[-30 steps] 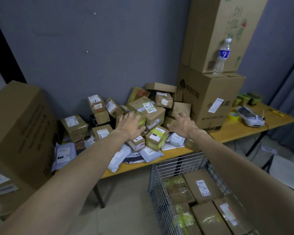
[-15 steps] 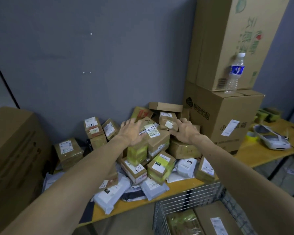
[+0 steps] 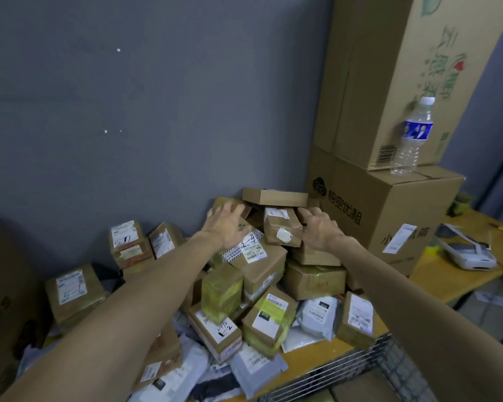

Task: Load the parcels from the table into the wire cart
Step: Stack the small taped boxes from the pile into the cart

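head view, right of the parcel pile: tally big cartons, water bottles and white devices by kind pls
big cartons: 2, the lower carton and the upper carton stacked on it
water bottle: 1
white device: 1
total: 4

Two bare hands work a heap of parcels (image 3: 262,274) on a yellow counter (image 3: 308,358). The right hand (image 3: 317,229) grips a crumpled brown parcel (image 3: 280,227) by its right side; the left hand (image 3: 228,224) spreads flat just left of it. Below it shows the wire cart (image 3: 346,369); right of it, stacked cartons (image 3: 389,213) and a water bottle (image 3: 413,137).
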